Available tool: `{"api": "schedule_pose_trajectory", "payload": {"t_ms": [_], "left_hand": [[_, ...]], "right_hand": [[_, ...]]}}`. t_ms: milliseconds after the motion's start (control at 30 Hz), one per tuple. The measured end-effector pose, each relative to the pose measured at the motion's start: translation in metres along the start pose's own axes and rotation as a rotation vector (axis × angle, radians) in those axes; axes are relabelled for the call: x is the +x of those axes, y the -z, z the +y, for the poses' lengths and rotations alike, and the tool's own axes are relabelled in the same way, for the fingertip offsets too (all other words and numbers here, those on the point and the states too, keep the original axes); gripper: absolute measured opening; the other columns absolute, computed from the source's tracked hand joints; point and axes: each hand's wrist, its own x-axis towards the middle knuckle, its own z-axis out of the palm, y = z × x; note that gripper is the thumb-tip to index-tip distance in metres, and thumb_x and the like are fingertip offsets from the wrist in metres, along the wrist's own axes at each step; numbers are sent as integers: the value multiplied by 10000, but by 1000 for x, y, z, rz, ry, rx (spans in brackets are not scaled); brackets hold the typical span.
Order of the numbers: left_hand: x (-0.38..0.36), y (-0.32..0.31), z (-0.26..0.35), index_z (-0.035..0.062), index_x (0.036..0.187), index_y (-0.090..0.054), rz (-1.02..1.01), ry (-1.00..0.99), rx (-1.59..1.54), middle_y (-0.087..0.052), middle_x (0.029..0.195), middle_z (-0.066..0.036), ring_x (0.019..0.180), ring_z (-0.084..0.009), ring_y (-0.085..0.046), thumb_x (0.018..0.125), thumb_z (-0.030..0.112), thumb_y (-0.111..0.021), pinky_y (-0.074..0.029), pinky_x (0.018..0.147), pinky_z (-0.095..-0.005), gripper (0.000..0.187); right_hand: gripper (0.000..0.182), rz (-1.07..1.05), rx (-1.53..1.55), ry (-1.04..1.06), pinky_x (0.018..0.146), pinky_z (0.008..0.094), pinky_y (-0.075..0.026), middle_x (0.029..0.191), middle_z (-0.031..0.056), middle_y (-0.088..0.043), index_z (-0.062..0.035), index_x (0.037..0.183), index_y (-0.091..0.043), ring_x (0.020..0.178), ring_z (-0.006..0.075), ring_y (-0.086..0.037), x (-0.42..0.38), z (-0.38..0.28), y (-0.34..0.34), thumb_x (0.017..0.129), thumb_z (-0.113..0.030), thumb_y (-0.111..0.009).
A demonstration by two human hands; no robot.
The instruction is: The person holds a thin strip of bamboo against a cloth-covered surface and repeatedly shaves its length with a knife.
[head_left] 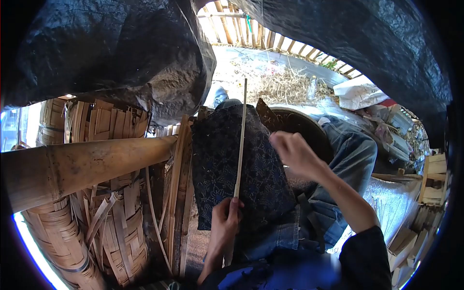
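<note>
My left hand [225, 215] is closed around the lower part of a long, thin bamboo strip [242, 140], thumb lying along it. The strip points away from me over a dark patterned cloth [227, 159] spread across my lap. To the right of the strip, my right hand [295, 152] is raised in a closed, slightly blurred grip. From its fingers a dark, rusty knife [267, 115] points up and left, its handle hidden by the hand. The blade stands apart from the strip in this view.
A thick bamboo pole [92, 162] juts in from the left, above woven bamboo baskets [58, 237]. Upright bamboo slats [178, 193] stand beside the cloth. Black plastic sheeting [116, 48] hangs overhead. A dark round basin [316, 130] sits behind my right hand, with shavings [280, 87] beyond.
</note>
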Motion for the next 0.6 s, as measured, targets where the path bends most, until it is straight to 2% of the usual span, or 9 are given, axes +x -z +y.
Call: {"api": "schedule_pose_trajectory", "payload": {"t_ms": [67,100,167,200,267,433,533,600], "left_hand": [[-1,-5,-7,2,882,-578,145,-364,412,-500,497,-92,392,-162,-484,946,202,-501,-359,376,-318,223],[-3,-7,-11,2,882,-578,137,-364,416,-500,497,-92,392,-162,-484,946,202,-501,-359,376,-318,223],[-7,-11,-19,40,873,-570,329,-572,741,-551,511,-164,425,-304,-572,926,178,-518,-425,397,-412,157],[-8,-13,-18,40,873,-570,327,-568,740,-551,511,-164,425,-304,-572,926,178,-518,-425,397,-412,157],[-9,-14,-13,70,860,-553,331,-463,852,-580,550,-189,503,-383,-588,914,164,-521,-458,442,-468,113],[-10,-18,-13,53,847,-543,348,-456,859,-566,553,-195,496,-379,-580,914,139,-522,-439,430,-448,112],[-9,-20,-14,35,819,-544,352,-469,841,-557,562,-203,501,-384,-570,912,110,-523,-420,426,-435,121],[-10,-21,-16,35,817,-543,357,-482,834,-556,560,-200,499,-383,-569,912,109,-524,-419,423,-433,121]], "right_hand": [[471,-65,-170,132,356,371,-402,425,106,-470,-27,664,-526,341,242,-495,-16,-6,-22,981,-359,-421],[471,-60,-169,125,356,371,-402,425,106,-470,-27,664,-526,341,242,-495,-17,-12,-24,981,-359,-421],[477,-134,-362,58,393,408,-430,451,143,-505,-29,630,-526,390,307,-542,-20,-28,-25,966,-360,-454],[503,-133,-363,52,403,413,-435,457,141,-516,-26,602,-522,392,316,-539,-18,-28,-28,968,-363,-450],[497,-144,-348,42,396,416,-423,458,152,-510,-23,598,-518,391,327,-534,-14,-30,-30,963,-357,-466],[521,-131,-336,35,408,424,-442,467,151,-529,-27,578,-523,406,326,-552,-9,-22,-31,965,-369,-456],[517,-48,-368,78,409,419,-461,471,152,-539,-24,582,-534,421,325,-571,-12,-20,-38,965,-362,-457],[470,-18,-413,39,418,435,-460,485,172,-537,-12,618,-535,456,354,-582,-11,-20,-44,956,-335,-488]]}}
